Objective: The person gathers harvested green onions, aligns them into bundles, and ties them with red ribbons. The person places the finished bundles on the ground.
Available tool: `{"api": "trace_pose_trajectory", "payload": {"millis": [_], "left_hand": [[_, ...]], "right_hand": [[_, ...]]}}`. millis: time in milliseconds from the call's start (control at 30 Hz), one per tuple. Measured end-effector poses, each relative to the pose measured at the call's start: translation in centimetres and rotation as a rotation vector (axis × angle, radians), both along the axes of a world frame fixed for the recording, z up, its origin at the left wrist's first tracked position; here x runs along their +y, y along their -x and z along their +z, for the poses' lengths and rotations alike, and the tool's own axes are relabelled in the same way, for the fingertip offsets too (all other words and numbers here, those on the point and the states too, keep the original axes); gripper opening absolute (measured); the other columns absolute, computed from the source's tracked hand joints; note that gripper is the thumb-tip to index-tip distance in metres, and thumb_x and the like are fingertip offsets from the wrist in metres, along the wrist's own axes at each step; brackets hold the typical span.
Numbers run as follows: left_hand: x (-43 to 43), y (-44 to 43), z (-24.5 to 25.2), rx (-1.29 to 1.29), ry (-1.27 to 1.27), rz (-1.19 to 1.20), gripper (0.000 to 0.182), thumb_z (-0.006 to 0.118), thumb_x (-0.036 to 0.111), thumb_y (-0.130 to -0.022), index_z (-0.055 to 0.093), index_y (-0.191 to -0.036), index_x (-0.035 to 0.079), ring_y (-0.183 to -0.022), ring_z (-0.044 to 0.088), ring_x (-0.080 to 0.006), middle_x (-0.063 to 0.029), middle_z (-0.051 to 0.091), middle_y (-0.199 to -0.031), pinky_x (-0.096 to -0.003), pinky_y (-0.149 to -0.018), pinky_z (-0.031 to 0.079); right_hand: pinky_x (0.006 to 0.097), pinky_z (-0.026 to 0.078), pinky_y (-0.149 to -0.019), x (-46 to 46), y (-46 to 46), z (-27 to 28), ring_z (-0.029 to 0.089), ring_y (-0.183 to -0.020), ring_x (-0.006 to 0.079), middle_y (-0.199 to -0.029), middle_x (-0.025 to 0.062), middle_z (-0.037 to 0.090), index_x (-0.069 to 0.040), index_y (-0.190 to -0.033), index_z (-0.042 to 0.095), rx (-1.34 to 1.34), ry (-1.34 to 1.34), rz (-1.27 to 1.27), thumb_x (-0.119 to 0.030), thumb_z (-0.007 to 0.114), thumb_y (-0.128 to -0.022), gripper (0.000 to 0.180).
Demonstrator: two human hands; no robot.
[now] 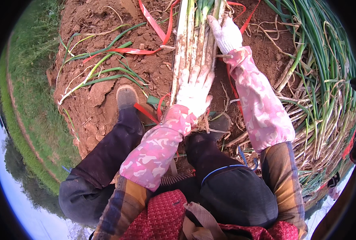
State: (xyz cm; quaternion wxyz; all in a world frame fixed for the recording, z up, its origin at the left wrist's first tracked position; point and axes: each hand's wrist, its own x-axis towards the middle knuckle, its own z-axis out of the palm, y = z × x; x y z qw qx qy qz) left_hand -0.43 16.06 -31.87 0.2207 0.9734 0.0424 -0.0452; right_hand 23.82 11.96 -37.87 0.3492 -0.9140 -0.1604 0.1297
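Note:
A bundle of long green onions [196, 42] with soil-marked white stalks lies lengthwise before me, green tops towards the far edge. My left hand [196, 90], in a white knit glove with dirty fingertips, lies flat on the lower stalks with its fingers spread. Farther up, my right hand [227, 33], gloved too, rests against the bundle's right side, with its thumb apart from the fingers. Red plastic ribbon [139, 51] runs out on the left of the stalks, and more red ribbon [250, 18] shows at the right. The root ends are partly hidden under my left wrist.
Short peg-like ends [224, 56] stick out at the bundle's sides. Loose green onions [85, 82] lie on the reddish soil [106, 93] at left. A large heap of green onions [325, 90] fills the right. My boot [127, 96] stands left of the bundle; grass [36, 75] lies beyond.

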Motion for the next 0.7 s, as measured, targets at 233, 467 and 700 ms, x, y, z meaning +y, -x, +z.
{"api": "trace_pose_trajectory", "payload": {"millis": [233, 467, 700], "left_hand": [[0.1, 0.4, -1.7, -0.025, 0.046, -0.034, 0.081, 0.075, 0.028, -0.08, 0.046, -0.151, 0.003, -0.148, 0.035, -0.042, -0.0199, 0.043, -0.157, -0.0661, -0.122, 0.02], [0.4, 0.2, -1.7, -0.04, 0.076, -0.019, 0.078, 0.075, 0.027, -0.079, 0.048, -0.149, 0.005, -0.146, 0.037, -0.0408, -0.0183, 0.044, -0.156, -0.066, -0.12, 0.023], [0.3, 0.1, -1.7, -0.016, 0.096, -0.017, 0.078, 0.074, 0.028, -0.08, 0.048, -0.15, 0.005, -0.147, 0.037, -0.0395, -0.0165, 0.045, -0.156, -0.0657, -0.12, 0.021]], "right_hand": [[0.0532, 0.053, -0.09, 2.6, -5.5, -1.3, 0.068, -0.1, 0.0497, -0.1, 0.0338, 0.07, 0.006, -0.111, 0.067, 0.023, -0.082, -0.005, -0.052, 0.047, -0.104, 0.062], [0.042, 0.056, -0.081, 1.6, -6.1, -2.1, 0.073, -0.086, 0.0351, -0.092, 0.0244, 0.074, 0.009, -0.108, 0.071, 0.251, -0.219, -0.065, -0.047, 0.067, -0.094, 0.059], [0.036, 0.056, -0.072, 3.1, -4.7, -0.5, 0.071, -0.079, 0.0226, -0.093, 0.0125, 0.074, 0.003, -0.111, 0.066, 0.632, -0.689, -0.335, -0.025, 0.073, -0.095, 0.034]]}}
